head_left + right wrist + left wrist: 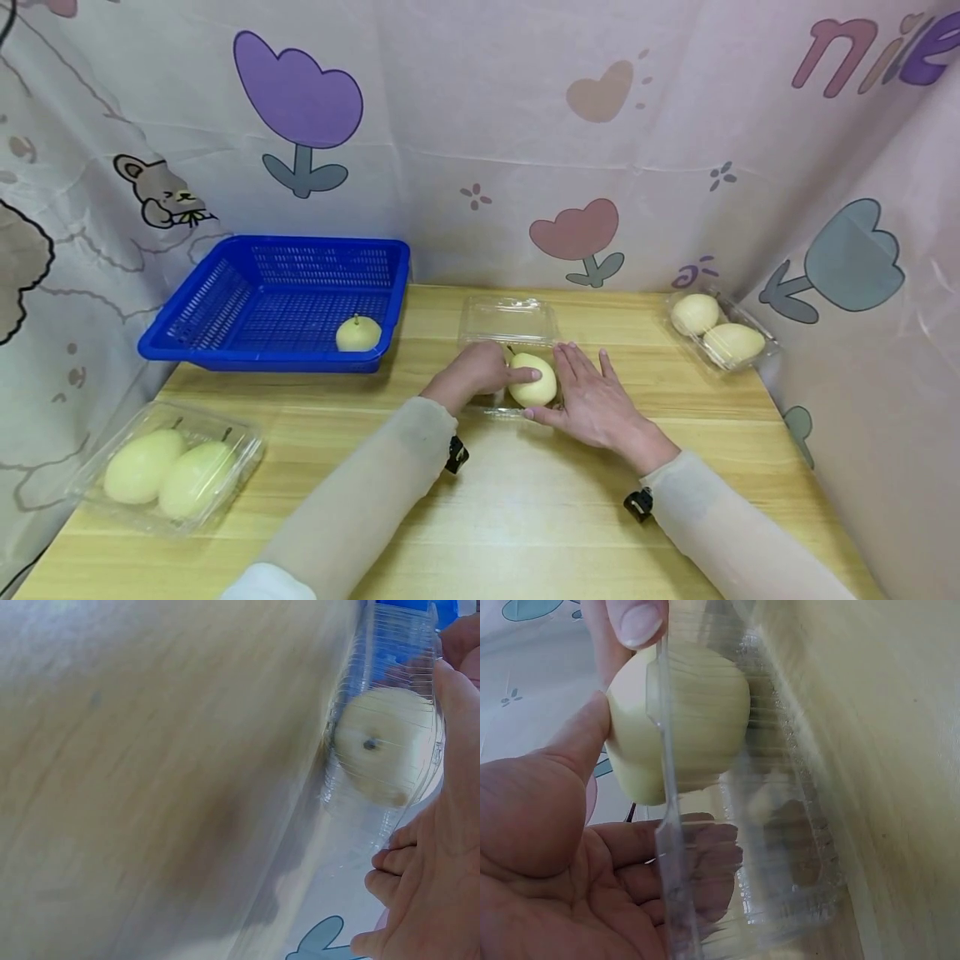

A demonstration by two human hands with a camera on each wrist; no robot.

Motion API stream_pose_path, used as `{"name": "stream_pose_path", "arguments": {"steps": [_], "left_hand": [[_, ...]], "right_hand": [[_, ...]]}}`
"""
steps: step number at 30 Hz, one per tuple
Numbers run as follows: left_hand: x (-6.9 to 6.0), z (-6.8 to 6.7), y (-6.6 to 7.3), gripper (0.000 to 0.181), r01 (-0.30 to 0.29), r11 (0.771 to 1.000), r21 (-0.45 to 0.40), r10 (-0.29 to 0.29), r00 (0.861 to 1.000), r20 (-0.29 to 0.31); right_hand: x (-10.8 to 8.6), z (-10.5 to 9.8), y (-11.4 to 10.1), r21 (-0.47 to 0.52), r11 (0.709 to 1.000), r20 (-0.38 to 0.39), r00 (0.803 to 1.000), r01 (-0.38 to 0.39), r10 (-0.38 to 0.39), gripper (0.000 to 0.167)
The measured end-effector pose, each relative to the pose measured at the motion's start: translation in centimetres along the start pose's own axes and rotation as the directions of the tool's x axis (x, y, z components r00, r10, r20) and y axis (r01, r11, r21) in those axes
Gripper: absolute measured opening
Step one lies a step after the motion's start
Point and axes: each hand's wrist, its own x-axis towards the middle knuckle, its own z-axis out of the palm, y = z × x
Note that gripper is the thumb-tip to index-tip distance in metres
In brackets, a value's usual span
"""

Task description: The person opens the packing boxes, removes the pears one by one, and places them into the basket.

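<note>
A pale yellow pear (534,381) lies in the right part of an open clear plastic clamshell box (501,412), whose lid (507,320) is folded back. My left hand (477,372) reaches into the box from the left. Its thumb touches the pear (697,712), while its loosely bent fingers (641,881) stay apart from the fruit in the left wrist view. My right hand (596,406) rests along the box's right side, fingers straight, thumb at the front rim. Through the clear wall, the right wrist view shows the pear's (386,750) underside.
A blue plastic basket (273,362) at the back left holds one pear (358,333). Two pears sit in a closed clear box (243,462) at the front left. Another clear box (723,321) with two pears stands at the back right, by the printed curtain (480,125).
</note>
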Motion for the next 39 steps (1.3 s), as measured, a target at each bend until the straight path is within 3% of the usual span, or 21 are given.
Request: {"name": "stream_pose_path", "arguments": {"steps": [10, 15, 21, 25, 29, 32, 39], "left_hand": [[-0.1, 0.6, 0.1, 0.061, -0.018, 1.0, -0.003, 0.018, 1.0, -0.014], [0.0, 1.0, 0.1, 0.057, -0.087, 0.996, -0.029, 0.085, 0.995, -0.048], [-0.1, 1.4, 0.1, 0.062, -0.189, 0.981, -0.046, 0.186, 0.98, -0.077], [-0.1, 1.3, -0.1, 0.06, -0.268, 0.963, 0.039, 0.27, 0.958, -0.096], [-0.2, 1.1, -0.6, 0.062, -0.345, 0.922, 0.174, 0.367, 0.923, -0.114], [-0.3, 0.8, -1.1, 0.069, -0.364, 0.899, 0.244, 0.402, 0.907, -0.128], [-0.3, 0.6, -2.0, 0.083, -0.337, 0.89, 0.308, 0.388, 0.913, -0.122]], "right_hand": [[0.1, 0.2, 0.1, 0.004, 1.0, -0.007, 1.0, -0.004, 0.004, 0.123], [0.0, 0.3, 0.1, 0.006, 1.0, -0.013, 1.0, -0.006, 0.006, 0.124], [0.0, 0.4, 0.1, 0.015, 1.0, -0.014, 1.0, -0.007, 0.007, 0.124], [-0.1, 0.3, 0.1, 0.018, 1.0, -0.01, 1.0, -0.007, 0.007, 0.124], [-0.1, 0.2, 0.0, 0.024, 1.0, -0.009, 1.0, -0.01, 0.01, 0.124], [-0.1, 0.2, 0.0, 0.024, 1.0, -0.012, 1.0, -0.013, 0.013, 0.124], [-0.1, 0.3, 0.1, 0.012, 1.0, -0.014, 1.0, -0.012, 0.013, 0.124]]}}
